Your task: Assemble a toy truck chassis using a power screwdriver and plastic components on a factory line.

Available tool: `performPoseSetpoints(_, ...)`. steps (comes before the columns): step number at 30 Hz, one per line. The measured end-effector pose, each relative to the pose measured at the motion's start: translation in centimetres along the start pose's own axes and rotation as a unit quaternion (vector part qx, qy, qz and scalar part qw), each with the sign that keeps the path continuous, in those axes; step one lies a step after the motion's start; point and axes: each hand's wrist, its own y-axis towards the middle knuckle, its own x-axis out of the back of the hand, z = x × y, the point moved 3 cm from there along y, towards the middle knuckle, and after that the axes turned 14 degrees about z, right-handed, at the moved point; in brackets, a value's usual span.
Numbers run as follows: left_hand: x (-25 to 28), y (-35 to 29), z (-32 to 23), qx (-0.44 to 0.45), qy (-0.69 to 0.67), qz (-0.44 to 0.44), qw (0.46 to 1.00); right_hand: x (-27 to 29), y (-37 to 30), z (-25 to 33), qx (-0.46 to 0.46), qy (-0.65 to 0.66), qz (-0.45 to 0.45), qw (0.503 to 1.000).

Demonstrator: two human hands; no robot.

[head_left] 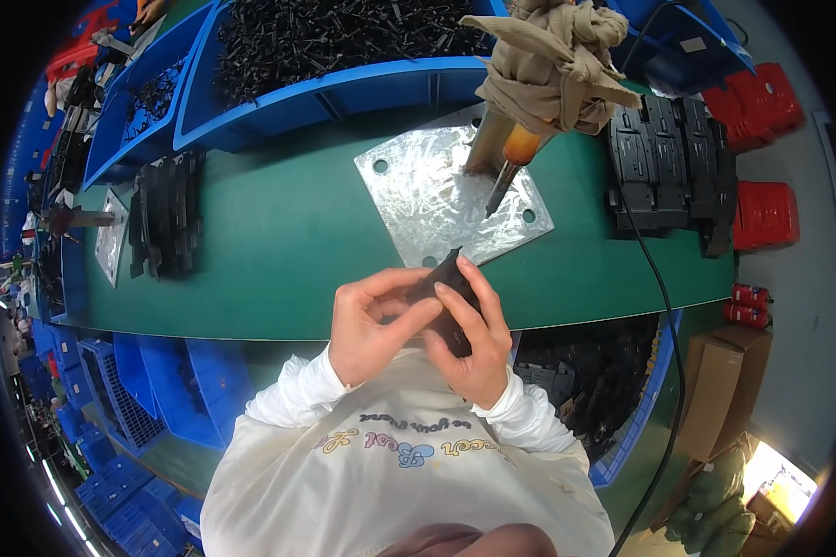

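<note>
Between both hands, just over the near edge of the green table, I hold a black plastic part (450,278). My left hand (373,320) pinches it from the left, thumb pressed against its face. The fingers of my right hand (474,327) wrap round its right side. Beyond the hands lies a square metal plate (404,186) with holes near its corners. Over that plate a soldering iron (513,162) with an orange collar points down, fixed to a post wrapped in beige cloth (553,74). The iron's tip is apart from the black part.
Blue bins (344,88) full of small black pieces stand at the back. Stacked black parts stand at left (165,218) and right (664,162). A black cable (664,288) hangs down the right side. Below the table edge sit another bin (604,473), a cardboard box (723,381) and red stools (764,213).
</note>
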Motion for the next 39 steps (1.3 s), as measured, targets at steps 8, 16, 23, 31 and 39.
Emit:
performPoseSetpoints(8, -0.4, 0.9, -0.3, 0.01, 0.034, 0.065, 0.997, 0.9, -0.7, -1.8, -0.069, 0.204, 0.001, 0.977)
performPoseSetpoints(16, -1.5, 2.9, -1.3, -0.037, 0.169, 0.077, 0.982, 2.0, -0.3, -3.4, -0.279, 0.646, -0.019, 0.711)
performPoseSetpoints(23, -0.2, 5.1, -0.3, -0.116, 0.303, -0.033, 0.945, 1.2, 0.6, -5.6, -0.265, 0.872, -0.037, 0.41)
performPoseSetpoints(31, 1.0, 6.2, 1.7, -0.035, 0.174, 0.026, 0.984, 0.4, 1.6, -5.1, -0.243, 0.916, -0.058, 0.315)
performPoseSetpoints(39, 1.6, 6.5, 2.2, -0.064, 0.087, 0.004, 0.994, -0.2, 2.1, -4.1, -0.192, 0.938, -0.063, 0.281)
